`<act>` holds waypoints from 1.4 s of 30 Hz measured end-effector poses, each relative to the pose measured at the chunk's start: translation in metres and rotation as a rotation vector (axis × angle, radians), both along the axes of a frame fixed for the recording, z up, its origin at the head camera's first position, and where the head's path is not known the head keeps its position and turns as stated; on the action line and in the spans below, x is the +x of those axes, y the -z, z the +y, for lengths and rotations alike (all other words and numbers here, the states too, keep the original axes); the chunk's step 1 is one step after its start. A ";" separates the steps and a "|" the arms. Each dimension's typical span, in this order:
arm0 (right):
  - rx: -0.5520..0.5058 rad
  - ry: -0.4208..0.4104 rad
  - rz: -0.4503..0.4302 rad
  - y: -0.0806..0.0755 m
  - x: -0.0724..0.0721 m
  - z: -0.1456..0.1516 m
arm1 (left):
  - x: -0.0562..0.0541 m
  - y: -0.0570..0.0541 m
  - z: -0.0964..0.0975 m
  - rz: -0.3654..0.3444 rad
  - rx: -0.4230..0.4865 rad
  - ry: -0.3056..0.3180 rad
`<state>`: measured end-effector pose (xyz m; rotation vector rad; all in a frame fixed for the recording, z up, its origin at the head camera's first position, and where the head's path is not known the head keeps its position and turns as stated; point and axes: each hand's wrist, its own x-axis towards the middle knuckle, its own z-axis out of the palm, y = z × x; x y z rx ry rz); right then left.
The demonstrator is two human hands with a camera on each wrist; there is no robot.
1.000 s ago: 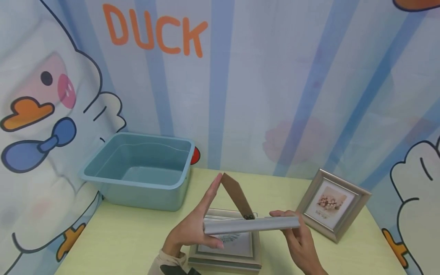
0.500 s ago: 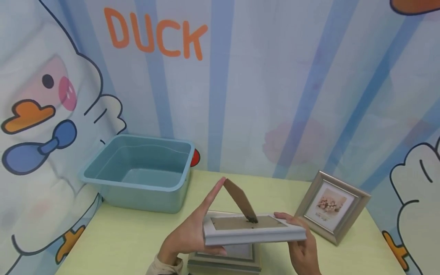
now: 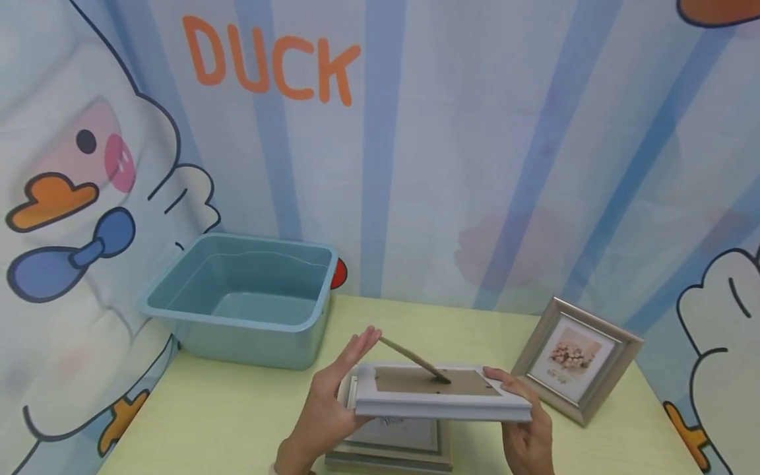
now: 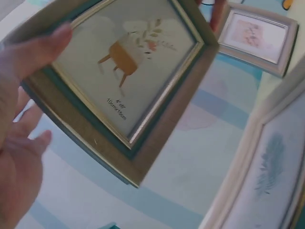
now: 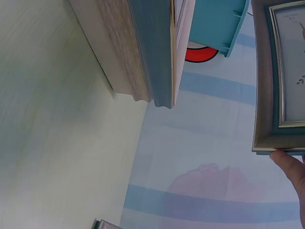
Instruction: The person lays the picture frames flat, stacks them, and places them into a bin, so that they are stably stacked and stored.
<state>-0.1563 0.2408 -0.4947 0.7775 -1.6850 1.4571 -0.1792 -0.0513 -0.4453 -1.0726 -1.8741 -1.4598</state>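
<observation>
Both hands hold a picture frame (image 3: 442, 410) with its back facing up, raised over a stack of frames (image 3: 388, 460). A brown easel stand (image 3: 412, 358) slants up from its backing. My left hand (image 3: 323, 402) grips the left end, thumb against the front and fingertips at the stand's tip. On the other end, my right hand (image 3: 525, 422) pinches the border. The left wrist view shows the held frame's front, a plant-pot picture (image 4: 125, 55) behind a gold and green inner edge. A thumb (image 5: 288, 167) presses its lower edge in the right wrist view.
A blue plastic basin (image 3: 231, 340) stands at the back left of the pale yellow table (image 3: 196, 409). Another frame with a flower picture (image 3: 572, 353) stands propped at the right. Behind the table hangs a duck-printed curtain (image 3: 427, 165).
The stand has been folded lower toward the frame's back as the left fingers came down with it. The held frame has tilted, showing more of its backing.
</observation>
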 end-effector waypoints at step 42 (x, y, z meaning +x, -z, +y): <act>0.102 0.143 -0.579 -0.010 -0.002 0.003 | -0.009 -0.002 0.013 -0.423 0.314 -0.311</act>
